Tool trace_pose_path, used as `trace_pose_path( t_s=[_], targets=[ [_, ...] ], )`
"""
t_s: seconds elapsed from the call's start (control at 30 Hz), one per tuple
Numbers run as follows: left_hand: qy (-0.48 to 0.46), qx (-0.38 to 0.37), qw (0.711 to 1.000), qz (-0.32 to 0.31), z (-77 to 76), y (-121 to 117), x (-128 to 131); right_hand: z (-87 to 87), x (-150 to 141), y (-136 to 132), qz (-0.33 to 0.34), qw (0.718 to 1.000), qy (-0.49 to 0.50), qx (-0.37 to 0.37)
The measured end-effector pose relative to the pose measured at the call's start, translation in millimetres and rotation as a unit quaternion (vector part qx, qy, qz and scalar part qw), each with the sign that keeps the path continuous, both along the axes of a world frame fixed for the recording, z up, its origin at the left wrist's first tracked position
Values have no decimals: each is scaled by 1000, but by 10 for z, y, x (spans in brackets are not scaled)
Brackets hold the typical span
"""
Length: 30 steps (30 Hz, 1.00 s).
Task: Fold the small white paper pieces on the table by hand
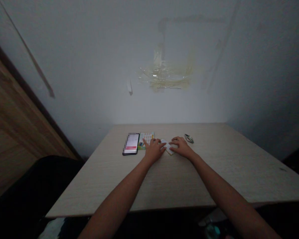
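Head: paper point(167, 147) slants lengthwise (far left, near right).

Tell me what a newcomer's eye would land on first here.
Probably the smartphone, its lit, partly pixelated screen showing on the left side of the wood-grain table. Next, the person's left grip and right grip, at opposite sides of a small white paper-like piece. Above, shiny yellowed tape stands out on the grey wall.
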State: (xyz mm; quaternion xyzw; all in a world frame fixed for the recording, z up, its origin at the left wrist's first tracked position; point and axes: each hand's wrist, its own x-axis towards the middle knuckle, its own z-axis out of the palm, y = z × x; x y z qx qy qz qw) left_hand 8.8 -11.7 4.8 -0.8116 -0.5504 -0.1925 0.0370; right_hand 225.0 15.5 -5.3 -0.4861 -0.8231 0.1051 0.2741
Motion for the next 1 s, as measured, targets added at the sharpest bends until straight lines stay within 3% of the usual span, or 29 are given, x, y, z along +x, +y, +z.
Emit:
trace_pose_path(
  t_s=[0.33,0.57,1.0],
  targets=[
    [-15,-10,1000,-3,0,52,-60,55,70,-10,37,998,-24,-49],
    [-39,-56,997,-26,-12,98,-110,118,72,-46,69,997,-15,-32],
    [-6,-40,999,-30,29,66,-103,60,18,-45,77,997,8,1]
  ],
)
